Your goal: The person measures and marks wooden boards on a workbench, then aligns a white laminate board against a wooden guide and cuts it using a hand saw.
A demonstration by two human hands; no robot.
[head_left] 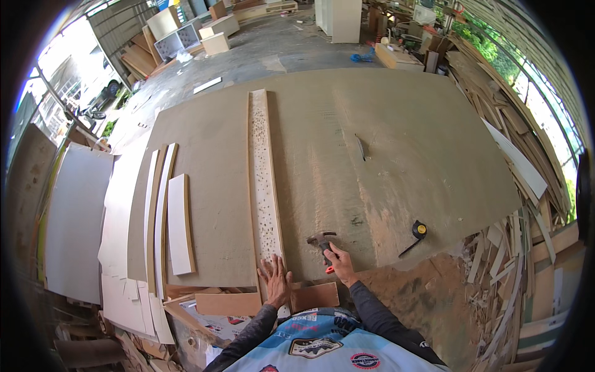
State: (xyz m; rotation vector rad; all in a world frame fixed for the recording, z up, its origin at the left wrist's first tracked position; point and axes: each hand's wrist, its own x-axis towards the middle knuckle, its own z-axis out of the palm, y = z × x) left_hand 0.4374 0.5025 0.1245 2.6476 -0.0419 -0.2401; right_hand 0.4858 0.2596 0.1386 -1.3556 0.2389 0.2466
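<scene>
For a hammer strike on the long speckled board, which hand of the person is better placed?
Probably the right hand: it grips the hammer beside the board, while the left hand rests on the board's near end, fingers spread.

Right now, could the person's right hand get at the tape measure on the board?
Probably yes: nothing on the board stands between the right hand and the tape measure, though that hand grips a hammer and would likely need to release it first.

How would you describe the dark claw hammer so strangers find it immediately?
Find the large brown panel, then its near edge. There, right of the long speckled white board, is the dark claw hammer, gripped by the right hand, unlike the black-and-yellow tape measure.
</scene>
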